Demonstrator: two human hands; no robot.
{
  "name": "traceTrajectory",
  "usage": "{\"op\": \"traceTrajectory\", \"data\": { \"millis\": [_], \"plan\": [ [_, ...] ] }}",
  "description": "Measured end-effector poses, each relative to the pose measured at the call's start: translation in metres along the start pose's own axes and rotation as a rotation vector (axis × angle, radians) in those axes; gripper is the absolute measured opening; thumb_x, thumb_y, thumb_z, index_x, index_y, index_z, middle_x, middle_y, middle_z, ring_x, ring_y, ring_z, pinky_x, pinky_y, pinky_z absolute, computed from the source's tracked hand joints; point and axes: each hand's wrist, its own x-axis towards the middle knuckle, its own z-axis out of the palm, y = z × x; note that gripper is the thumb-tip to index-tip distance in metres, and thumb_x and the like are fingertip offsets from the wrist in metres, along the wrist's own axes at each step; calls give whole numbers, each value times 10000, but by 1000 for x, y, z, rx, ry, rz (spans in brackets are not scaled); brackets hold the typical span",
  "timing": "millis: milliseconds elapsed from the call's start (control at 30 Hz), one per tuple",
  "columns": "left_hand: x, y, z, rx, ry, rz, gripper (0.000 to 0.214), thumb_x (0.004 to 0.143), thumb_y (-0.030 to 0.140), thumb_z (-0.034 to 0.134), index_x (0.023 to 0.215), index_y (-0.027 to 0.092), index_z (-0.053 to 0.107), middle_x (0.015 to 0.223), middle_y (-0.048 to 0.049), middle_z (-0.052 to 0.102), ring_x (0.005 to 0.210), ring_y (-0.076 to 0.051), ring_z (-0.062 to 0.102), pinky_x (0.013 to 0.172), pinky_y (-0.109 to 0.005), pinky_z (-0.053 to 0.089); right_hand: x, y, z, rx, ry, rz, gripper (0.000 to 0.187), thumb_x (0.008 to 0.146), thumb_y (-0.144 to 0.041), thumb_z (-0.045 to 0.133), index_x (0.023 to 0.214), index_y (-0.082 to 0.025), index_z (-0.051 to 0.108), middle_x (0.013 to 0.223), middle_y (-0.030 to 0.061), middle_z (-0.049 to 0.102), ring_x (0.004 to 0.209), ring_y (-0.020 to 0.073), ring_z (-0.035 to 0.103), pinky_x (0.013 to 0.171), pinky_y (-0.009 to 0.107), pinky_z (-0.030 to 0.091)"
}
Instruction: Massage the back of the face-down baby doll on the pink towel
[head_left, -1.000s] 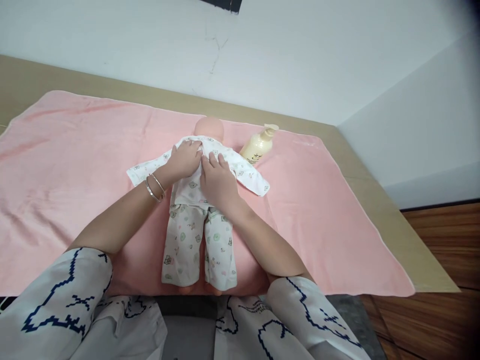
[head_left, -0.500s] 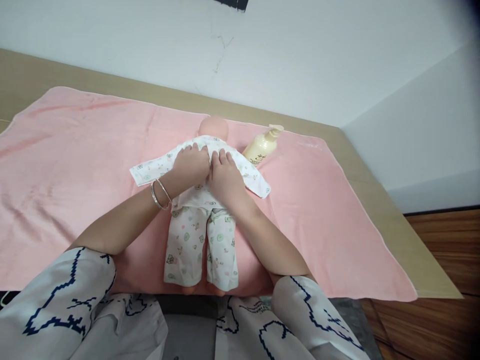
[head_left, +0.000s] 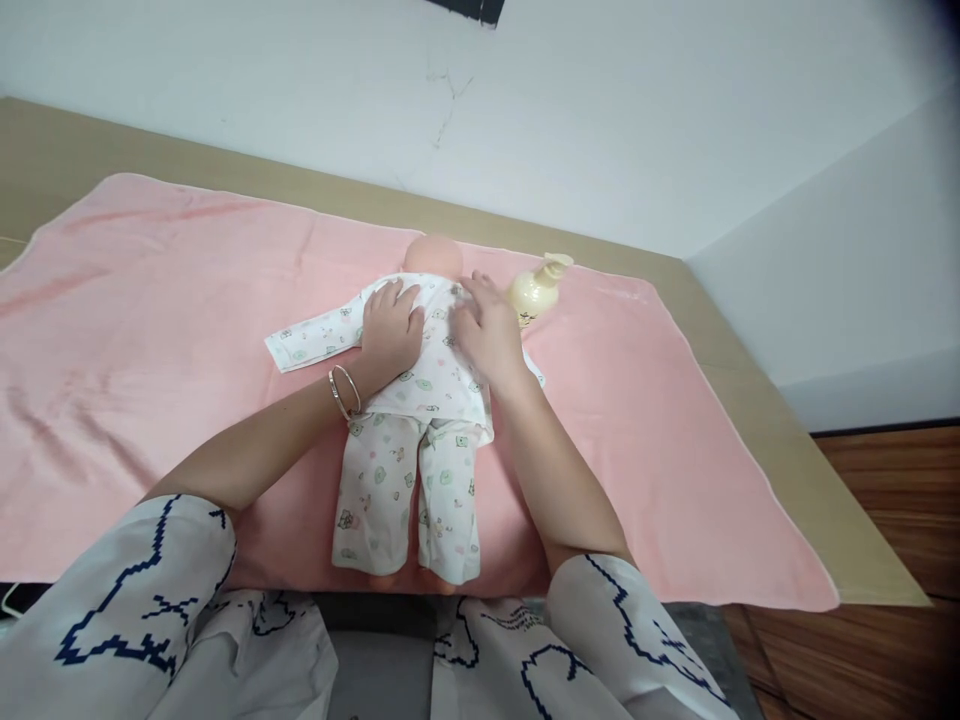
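Observation:
A baby doll point(head_left: 433, 257) lies on the pink blanket, its bald head away from me and its feet at my side. It wears a white printed top point(head_left: 435, 375) and matching trousers point(head_left: 375, 490). My left hand point(head_left: 393, 332) rests open on the left side of the doll's chest, fingers stretched toward the shoulder. Over the right side of the chest, near the shoulder, is my right hand point(head_left: 491, 330), its fingers apart and a little blurred by motion. That hand and forearm hide most of the doll's right-side sleeve.
The pink blanket point(head_left: 187, 300) covers much of the tan table point(head_left: 720, 340). A pale yellow pump bottle point(head_left: 536, 292) is on the blanket just right of my right hand. A white wall point(head_left: 600, 120) rises behind the table, and wood panelling point(head_left: 892, 500) shows at the right.
My hands have parted from the middle of the chest. The right one moved right, toward the shoulder and bottle; the left one flattened on the chest, uncovering the middle of the top.

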Motion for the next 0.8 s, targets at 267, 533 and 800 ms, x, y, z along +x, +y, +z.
{"op": "traceTrajectory", "data": {
  "millis": [267, 533, 800],
  "plan": [
    [-1, 0, 0, 9, 5, -20, 457, 984, 287, 346, 1371, 163, 555, 1448, -131, 550, 1364, -254, 474, 1188, -433, 331, -9, -15, 17, -42, -101, -71, 504, 986, -312, 357, 1449, -164, 492, 1607, 124, 380, 1529, 284, 271, 1240, 575, 213],
    [-1, -1, 1, -12, 29, -5, 436, 980, 274, 364, 1346, 160, 572, 1427, -124, 565, 1349, -257, 481, 1187, -423, 327, -8, -11, 16, -42, -71, -88, 522, 1007, -319, 325, 1506, -193, 415, 1640, 98, 320, 1557, 274, 188, 1246, 579, 195],
    [1, -6, 9, -120, 77, 29, 405, 947, 266, 418, 1287, 161, 613, 1367, -150, 598, 1309, -301, 515, 1161, -471, 354, -9, -12, 19, 65, 42, -145, 507, 1030, -419, 308, 1489, -250, 441, 1645, 51, 315, 1560, 258, 181, 1264, 563, 183]
  ]
}}
